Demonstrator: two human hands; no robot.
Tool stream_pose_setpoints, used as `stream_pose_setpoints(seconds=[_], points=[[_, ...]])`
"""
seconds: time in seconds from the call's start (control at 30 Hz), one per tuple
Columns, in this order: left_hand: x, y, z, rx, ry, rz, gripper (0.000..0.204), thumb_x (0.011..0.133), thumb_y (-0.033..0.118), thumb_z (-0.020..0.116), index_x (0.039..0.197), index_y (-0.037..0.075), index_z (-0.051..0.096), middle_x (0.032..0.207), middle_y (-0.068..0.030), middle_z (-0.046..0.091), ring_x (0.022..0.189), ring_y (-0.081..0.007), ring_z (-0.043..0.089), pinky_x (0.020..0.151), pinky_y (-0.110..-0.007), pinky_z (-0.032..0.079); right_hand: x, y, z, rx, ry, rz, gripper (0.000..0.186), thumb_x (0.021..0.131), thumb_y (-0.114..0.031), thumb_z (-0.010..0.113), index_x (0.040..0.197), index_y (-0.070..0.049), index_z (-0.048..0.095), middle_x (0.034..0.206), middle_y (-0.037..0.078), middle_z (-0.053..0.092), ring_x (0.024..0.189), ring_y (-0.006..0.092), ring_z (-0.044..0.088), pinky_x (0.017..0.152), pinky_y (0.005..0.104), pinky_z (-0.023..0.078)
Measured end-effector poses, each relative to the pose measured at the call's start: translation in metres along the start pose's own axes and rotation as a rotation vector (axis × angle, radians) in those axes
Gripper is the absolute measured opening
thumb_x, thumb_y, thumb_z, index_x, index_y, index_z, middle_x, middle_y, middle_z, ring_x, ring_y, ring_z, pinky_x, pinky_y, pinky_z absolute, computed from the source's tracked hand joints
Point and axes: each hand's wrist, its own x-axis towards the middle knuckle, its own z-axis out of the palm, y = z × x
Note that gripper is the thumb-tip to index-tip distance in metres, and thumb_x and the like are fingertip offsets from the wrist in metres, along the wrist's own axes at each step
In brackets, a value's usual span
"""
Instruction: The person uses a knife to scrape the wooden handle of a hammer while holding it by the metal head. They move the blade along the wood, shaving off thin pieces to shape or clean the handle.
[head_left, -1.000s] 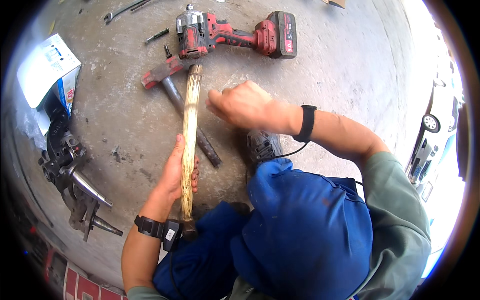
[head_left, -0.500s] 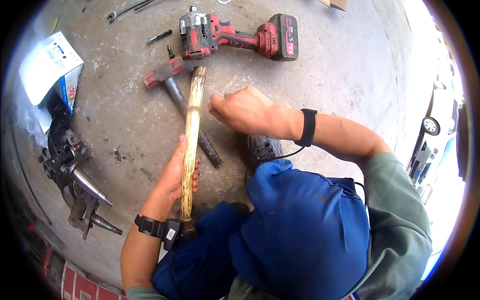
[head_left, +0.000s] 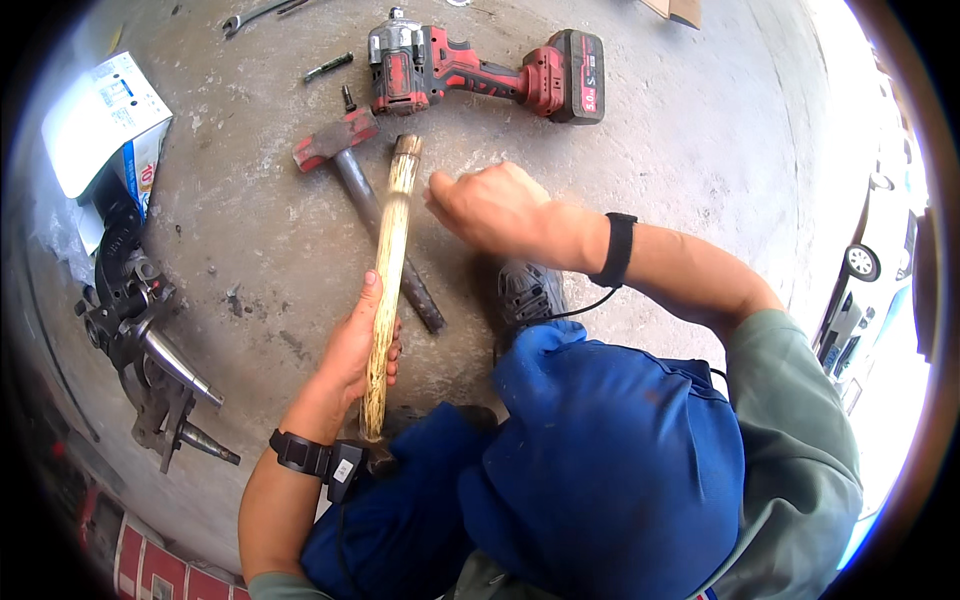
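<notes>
My left hand [head_left: 352, 338] is wrapped round the lower half of a long pale yellow rod [head_left: 391, 240] with streaked sides and a brown upper end. The rod stands slightly tilted, its lower end close to my left wrist. To the right of the rod's upper part, my right hand [head_left: 492, 208] hangs with its fingers curled in, a small gap away from it. Anything inside those fingers is hidden, and the hand is a little blurred. Behind the rod lies a sledgehammer [head_left: 362, 190] with a worn red head and a dark metal handle.
Beyond the hammer lie a red and black cordless impact wrench [head_left: 485, 75], bolts [head_left: 328, 67] and a spanner [head_left: 245, 17]. On the left are a white box [head_left: 120, 110] and a dark metal part with shiny shafts [head_left: 160, 350]. A grey shoe [head_left: 530, 290] stands below my right hand.
My right hand has shifted slightly up and right. The rod's upper end leans a little further right, still in my left hand. The floor items sit slightly further right in view.
</notes>
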Motion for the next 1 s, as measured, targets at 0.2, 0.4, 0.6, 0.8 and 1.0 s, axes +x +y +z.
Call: stream_pose_setpoints(seconds=[0.2, 0.4, 0.6, 0.8, 1.0], points=[[0.002, 0.001, 0.001, 0.026, 0.036, 0.034, 0.08, 0.083, 0.09, 0.038, 0.08, 0.012, 0.05, 0.055, -0.0015, 0.045, 0.041, -0.0143, 0.045, 0.041, -0.031, 0.044, 0.017, 0.017, 0.001, -0.037, 0.171, 0.095, 0.029, 0.103, -0.031, 0.05, 0.09, -0.006, 0.052, 0.06, 0.015, 0.062, 0.057, 0.038, 0.065, 0.053, 0.0498, 0.052], [0.0, -0.003, 0.006, 0.063, 0.109, 0.052, 0.079, 0.085, 0.088, 0.042, 0.081, 0.01, 0.052, 0.056, -0.0013, 0.046, 0.044, -0.0136, 0.048, 0.042, -0.03, 0.045, 0.014, 0.017, -0.001, -0.101, 0.066, 0.007, 0.028, 0.102, -0.03, 0.052, 0.091, -0.005, 0.053, 0.06, 0.016, 0.061, 0.056, 0.0383, 0.065, 0.051, 0.0493, 0.051], [0.0, -0.004, 0.01, 0.102, 0.153, 0.083, 0.076, 0.085, 0.086, 0.046, 0.08, 0.01, 0.052, 0.057, -0.0015, 0.046, 0.045, -0.013, 0.048, 0.043, -0.03, 0.045, -0.01, -0.011, -0.004, -0.058, -0.076, -0.075, 0.027, 0.102, -0.029, 0.051, 0.092, -0.004, 0.054, 0.061, 0.016, 0.062, 0.058, 0.0384, 0.065, 0.051, 0.0496, 0.052], [0.0, -0.002, 0.011, 0.115, 0.161, 0.107, 0.073, 0.087, 0.082, 0.049, 0.08, 0.009, 0.053, 0.058, -0.0019, 0.047, 0.045, -0.0129, 0.048, 0.042, -0.03, 0.044, -0.007, -0.002, 0.002, -0.005, -0.045, -0.012, 0.028, 0.104, -0.03, 0.048, 0.095, -0.005, 0.053, 0.061, 0.016, 0.062, 0.057, 0.0397, 0.065, 0.051, 0.0517, 0.05], [-0.002, 0.003, 0.016, 0.13, 0.173, 0.121, 0.073, 0.091, 0.079, 0.048, 0.083, 0.007, 0.054, 0.059, -0.0021, 0.049, 0.045, -0.0114, 0.049, 0.041, -0.028, 0.044, 0.005, 0.017, -0.002, -0.069, -0.003, 0.037, 0.03, 0.104, -0.032, 0.048, 0.095, -0.005, 0.053, 0.061, 0.016, 0.062, 0.059, 0.0389, 0.066, 0.054, 0.0513, 0.051]])
